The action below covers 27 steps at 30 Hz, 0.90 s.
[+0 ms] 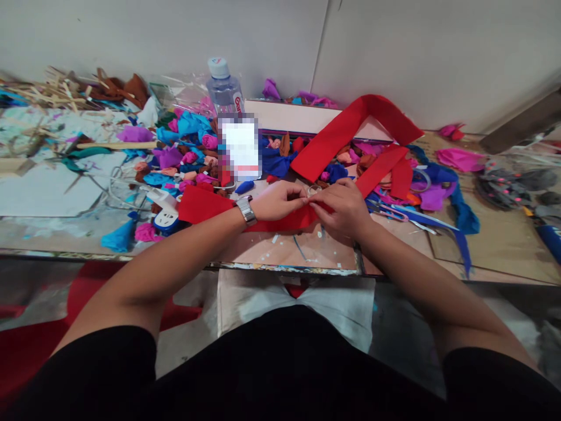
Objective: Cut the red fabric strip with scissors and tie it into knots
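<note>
A long red crepe paper strip [350, 131] loops from the back of the table down to my hands, and its near end lies flat at the left [199, 204]. My left hand [278, 200], with a metal watch on the wrist, pinches the strip at the table's front middle. My right hand [344, 207] meets it fingertip to fingertip, closed on the same strip. The part of the strip between my fingers is gathered and mostly hidden.
Small rolled paper flowers [195, 158] in pink, purple and blue are heaped behind my hands. A plastic water bottle [223, 88] stands at the back beside a flat white box [302, 117]. Wooden sticks [56, 88] lie at the far left, scissors [390, 210] to the right.
</note>
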Motion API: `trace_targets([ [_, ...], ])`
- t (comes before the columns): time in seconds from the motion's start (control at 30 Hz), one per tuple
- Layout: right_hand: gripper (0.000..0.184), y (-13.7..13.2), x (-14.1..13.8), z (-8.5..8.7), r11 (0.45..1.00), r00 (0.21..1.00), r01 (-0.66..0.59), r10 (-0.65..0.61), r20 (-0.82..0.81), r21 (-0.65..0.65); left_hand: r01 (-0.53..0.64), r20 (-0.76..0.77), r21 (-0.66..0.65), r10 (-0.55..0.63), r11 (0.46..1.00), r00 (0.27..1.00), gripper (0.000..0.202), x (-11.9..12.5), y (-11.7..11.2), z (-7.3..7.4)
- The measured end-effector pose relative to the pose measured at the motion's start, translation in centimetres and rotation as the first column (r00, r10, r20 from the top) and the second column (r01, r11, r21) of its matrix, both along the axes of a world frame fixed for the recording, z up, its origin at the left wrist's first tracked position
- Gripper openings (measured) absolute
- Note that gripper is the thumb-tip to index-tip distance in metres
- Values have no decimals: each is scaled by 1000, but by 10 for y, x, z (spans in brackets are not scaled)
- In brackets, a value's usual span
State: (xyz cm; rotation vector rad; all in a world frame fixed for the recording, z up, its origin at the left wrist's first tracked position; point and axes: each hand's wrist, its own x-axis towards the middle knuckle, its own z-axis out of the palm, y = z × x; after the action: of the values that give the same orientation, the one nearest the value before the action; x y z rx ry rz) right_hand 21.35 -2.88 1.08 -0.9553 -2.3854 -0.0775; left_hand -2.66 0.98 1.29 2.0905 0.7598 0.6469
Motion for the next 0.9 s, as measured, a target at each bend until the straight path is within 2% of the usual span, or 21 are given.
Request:
trace_targets([
  [0.23,17,-1,-1,1,1000,1000,-3,3,0,-2,-13,-12,64,14,998,1000,28,0,-3,2],
  [0.47,18,0,-2,1,998,999,18,-20,-41,-54,-63,-98,302,97,951,991,25,-1,-8,7],
  [0.57,17,2,-2,0,998,998,19,-22,-57,-63,-88,-127,364,144,927,981,25,-1,-10,6],
  [0.7,14,3,-2,-2,998,997,12,-16,-69,-69,-115,-117,321,160,940,980,26,1,-11,7],
  [0.9,12,3,-2,-2,1000,999,5,-7,-37,-30,-106,-67,132,116,985,991,22,3,-5,-1],
])
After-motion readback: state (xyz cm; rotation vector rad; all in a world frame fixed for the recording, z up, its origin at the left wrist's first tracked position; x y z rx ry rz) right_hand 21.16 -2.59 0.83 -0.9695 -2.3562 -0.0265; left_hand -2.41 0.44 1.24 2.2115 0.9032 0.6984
